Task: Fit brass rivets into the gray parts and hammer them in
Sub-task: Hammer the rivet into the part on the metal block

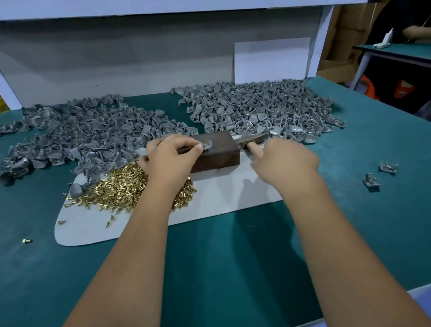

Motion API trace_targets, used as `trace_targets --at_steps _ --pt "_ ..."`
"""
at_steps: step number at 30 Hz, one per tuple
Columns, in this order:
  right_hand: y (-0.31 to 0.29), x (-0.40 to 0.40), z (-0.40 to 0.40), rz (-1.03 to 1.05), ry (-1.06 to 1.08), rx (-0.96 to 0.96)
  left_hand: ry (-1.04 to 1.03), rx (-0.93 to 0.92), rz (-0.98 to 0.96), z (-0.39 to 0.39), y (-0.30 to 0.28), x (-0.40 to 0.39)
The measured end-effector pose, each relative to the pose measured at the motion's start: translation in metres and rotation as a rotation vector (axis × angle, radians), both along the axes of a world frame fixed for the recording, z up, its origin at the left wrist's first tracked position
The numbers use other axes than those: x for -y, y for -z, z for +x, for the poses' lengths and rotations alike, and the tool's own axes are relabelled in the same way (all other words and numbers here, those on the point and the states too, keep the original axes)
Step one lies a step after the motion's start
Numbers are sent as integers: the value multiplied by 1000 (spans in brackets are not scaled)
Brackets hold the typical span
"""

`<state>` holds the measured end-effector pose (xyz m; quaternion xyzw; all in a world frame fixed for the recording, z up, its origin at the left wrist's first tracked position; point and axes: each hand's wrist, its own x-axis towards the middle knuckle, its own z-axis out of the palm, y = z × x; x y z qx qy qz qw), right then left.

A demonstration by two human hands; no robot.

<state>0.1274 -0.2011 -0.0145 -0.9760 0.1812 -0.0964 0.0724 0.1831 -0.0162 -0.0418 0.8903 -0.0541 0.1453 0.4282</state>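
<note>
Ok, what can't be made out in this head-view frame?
- Hammer: its wooden handle runs under the right hand; grip unclear.
- Gray part on the metal block: left hand covers one end.
- Rivet in it: too small to judge seating.
- Rivet pile: left forearm hides its right side.

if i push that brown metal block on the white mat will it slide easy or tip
Probably neither. The brown metal block looks solid and thick, so likely heavy for its size. It lies low and wide on the white mat, so tipping seems unlikely; expect a reluctant slide.
</note>
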Motion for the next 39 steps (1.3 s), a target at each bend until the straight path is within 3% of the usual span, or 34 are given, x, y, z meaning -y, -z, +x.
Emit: trace_targets --at_steps 2,8,13,17,21,25,29,34,39 --pt "9 -1 -4 -12 -37 -38 0 -6 -9 0 0 0" --pt "16 -3 -5 75 -6 107 -47 59 75 1 2 4" --pt "3 -2 -4 123 4 308 -106 7 83 3 2 8" --pt "-14 -5 -13 179 -130 437 -105 -35 42 4 2 7" --pt "-35 -6 -18 123 -258 362 -94 -13 16 4 2 5" --pt "-37 -13 -25 89 -278 411 -105 -14 -19 4 2 6" --pt "-28 -16 -27 51 -310 299 -115 -5 19 3 2 7" --pt "-34 -14 -25 98 -272 384 -113 -4 -36 3 3 8" --pt "-28 -19 -24 -5 -327 305 -111 10 -10 5 4 7"
